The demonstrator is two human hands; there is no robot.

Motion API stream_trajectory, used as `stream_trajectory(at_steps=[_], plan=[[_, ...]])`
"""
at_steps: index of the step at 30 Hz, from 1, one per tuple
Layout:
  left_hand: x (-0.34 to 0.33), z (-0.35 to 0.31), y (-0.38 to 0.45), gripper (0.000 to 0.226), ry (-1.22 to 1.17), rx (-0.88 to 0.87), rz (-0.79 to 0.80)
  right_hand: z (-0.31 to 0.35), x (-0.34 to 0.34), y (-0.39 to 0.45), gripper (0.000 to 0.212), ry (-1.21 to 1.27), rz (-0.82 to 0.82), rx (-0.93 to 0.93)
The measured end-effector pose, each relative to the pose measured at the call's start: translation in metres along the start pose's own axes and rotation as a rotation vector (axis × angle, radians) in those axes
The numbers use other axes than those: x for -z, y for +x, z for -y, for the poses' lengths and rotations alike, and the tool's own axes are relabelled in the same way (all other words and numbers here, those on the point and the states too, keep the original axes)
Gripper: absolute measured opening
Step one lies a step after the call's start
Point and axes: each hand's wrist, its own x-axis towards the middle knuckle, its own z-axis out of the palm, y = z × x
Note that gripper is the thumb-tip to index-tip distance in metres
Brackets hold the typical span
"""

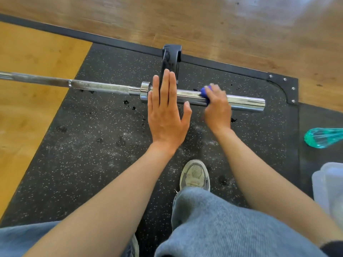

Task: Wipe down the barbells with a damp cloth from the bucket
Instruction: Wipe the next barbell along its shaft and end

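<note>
My knees in faded blue jeans [213,225] fill the bottom of the view, and one grey mesh trainer [194,176] is planted on the black rubber mat flecked with white [89,145]. At the right edge, just beside my right forearm, sits a pale translucent plastic tub [328,184], cut off by the frame; I cannot tell what is in it. Farther along that edge lies a clear teal plastic bottle [321,137] on its side.

Both forearms reach forward to the long chrome steel barbell [104,87], which runs across the mat from the left edge to its free end at the right. My left hand [167,110] is released, fingers straight and together, thumb spread; the fingertips lie over the sleeve just right of the collar, though I cannot tell whether they press on it. My right hand [217,106] has its grip clenched around a small bright blue cloth [205,93], holding it against the smooth chrome sleeve, about midway between the collar and the free end. The hand looks slightly blurred. Only a small bunch of the cloth shows at the thumb side.

Dark wet spots dot the mat under and near the bar. Behind my left fingers stands a black plastic bar stand [171,56], touching the mat's black border strip. Beyond that lies brown wood-plank flooring [222,25], and to the left a yellow wooden platform panel [27,89].
</note>
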Motion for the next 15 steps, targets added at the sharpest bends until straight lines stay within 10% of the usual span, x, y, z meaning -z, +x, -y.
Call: stream_trajectory(at_steps=[3,8,12,15], plan=[[-0.004,-0.002,0.017,0.074,0.033,-0.001,-0.010,0.005,0.001,0.008,0.036,0.030,-0.119,-0.254],[-0.007,-0.006,0.043,0.076,-0.031,0.004,-0.025,0.007,-0.006,0.010,0.056,0.018,0.044,0.076],[-0.015,0.007,0.038,0.072,-0.072,-0.015,-0.057,-0.026,0.003,0.035,0.040,0.029,-0.145,-0.356],[-0.023,0.008,0.045,0.070,-0.076,-0.015,-0.107,-0.007,-0.011,0.030,0.049,-0.011,-0.084,-0.137]])
